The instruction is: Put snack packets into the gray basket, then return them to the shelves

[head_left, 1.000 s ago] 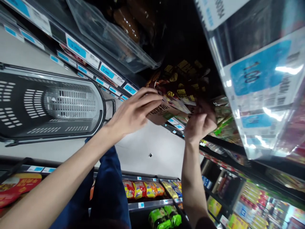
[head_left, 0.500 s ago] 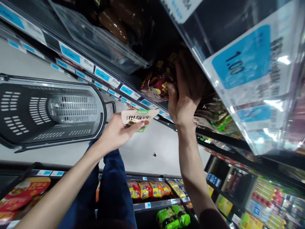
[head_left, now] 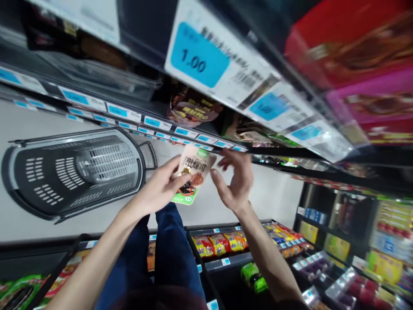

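Note:
My left hand [head_left: 166, 181] grips a flat food packet [head_left: 196, 165], cream-coloured with a green lower end, dark printed characters and a food picture. The thumb lies across its front. Just right of the packet is my right hand [head_left: 237, 178], its fingers apart and nothing between them; it does not clearly touch the packet. Beyond both hands, a dark maroon packet [head_left: 193, 110] with yellow print lies on the shelf.
A dark grey shopping basket [head_left: 74, 172] stands on the floor to the left. Shelf edges with blue price tags [head_left: 200, 56] cross above my hands. Behind my legs [head_left: 176, 254], lower shelves hold red and yellow snack bags [head_left: 221, 243] and a green packet [head_left: 253, 277].
My right hand has come out of the shelf, away from the maroon packet, toward the left hand. The cream packet is now turned more face-up. The view has shifted.

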Tool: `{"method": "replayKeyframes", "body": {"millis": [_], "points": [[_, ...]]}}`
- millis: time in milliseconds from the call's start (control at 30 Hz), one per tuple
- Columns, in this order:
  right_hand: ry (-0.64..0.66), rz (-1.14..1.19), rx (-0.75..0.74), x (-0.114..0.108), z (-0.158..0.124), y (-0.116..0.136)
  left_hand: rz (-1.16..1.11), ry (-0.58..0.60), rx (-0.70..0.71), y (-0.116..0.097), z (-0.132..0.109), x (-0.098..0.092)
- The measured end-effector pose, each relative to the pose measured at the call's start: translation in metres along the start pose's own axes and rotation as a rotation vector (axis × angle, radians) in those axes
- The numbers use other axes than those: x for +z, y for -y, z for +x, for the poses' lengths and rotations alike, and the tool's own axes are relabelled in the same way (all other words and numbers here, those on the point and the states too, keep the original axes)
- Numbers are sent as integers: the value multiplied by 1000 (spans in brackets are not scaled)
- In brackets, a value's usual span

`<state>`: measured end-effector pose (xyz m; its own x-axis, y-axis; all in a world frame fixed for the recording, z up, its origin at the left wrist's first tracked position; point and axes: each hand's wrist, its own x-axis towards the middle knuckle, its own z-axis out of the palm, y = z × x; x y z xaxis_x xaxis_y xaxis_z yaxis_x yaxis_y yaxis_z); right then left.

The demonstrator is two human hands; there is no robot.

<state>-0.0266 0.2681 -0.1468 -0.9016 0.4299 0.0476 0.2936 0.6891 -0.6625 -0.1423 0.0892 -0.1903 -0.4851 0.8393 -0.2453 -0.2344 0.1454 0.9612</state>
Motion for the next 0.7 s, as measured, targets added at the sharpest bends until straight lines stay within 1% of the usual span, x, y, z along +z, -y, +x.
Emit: {"method": "replayKeyframes", "body": {"millis": [67, 100, 133, 167, 233, 333, 400, 433, 467, 500, 533, 600, 633, 667, 700], "points": [[239, 234, 194, -18, -11, -6, 144, 141, 37, -9, 0, 14], [333, 316, 279, -28, -14, -11, 199, 193, 52, -12, 1, 23], [392, 365, 344, -37, -16, -17, 231, 226, 58, -14, 3, 33], [416, 379, 387, -45, -17, -24, 239, 234, 56, -15, 6, 44], [452, 338, 423, -59, -19, -39, 204, 205, 38, -13, 14, 69], [543, 282, 422, -78, -25, -61, 139, 155, 18, -9, 27, 102], [561, 285, 373, -93, -28, -74, 63, 184, 18, -7, 38, 120], [543, 263, 326, -102, -29, -81, 10, 196, 22, -6, 45, 127], [489, 215, 268, -111, -28, -88, -38, 174, 31, -5, 53, 133], [391, 142, 202, -120, -27, -95, -61, 114, 43, -4, 62, 138], [258, 52, 133, -128, -25, -101, -45, 21, 67, -2, 73, 143], [-41, -140, -25, -140, -18, -114, 96, -191, 183, 3, 97, 150], [-156, -220, -124, -145, -14, -120, 193, -267, 268, 5, 109, 153], [-236, -281, -227, -147, -9, -125, 284, -309, 360, 8, 121, 155], [-293, -322, -320, -149, -5, -129, 363, -319, 445, 11, 131, 157]]}}
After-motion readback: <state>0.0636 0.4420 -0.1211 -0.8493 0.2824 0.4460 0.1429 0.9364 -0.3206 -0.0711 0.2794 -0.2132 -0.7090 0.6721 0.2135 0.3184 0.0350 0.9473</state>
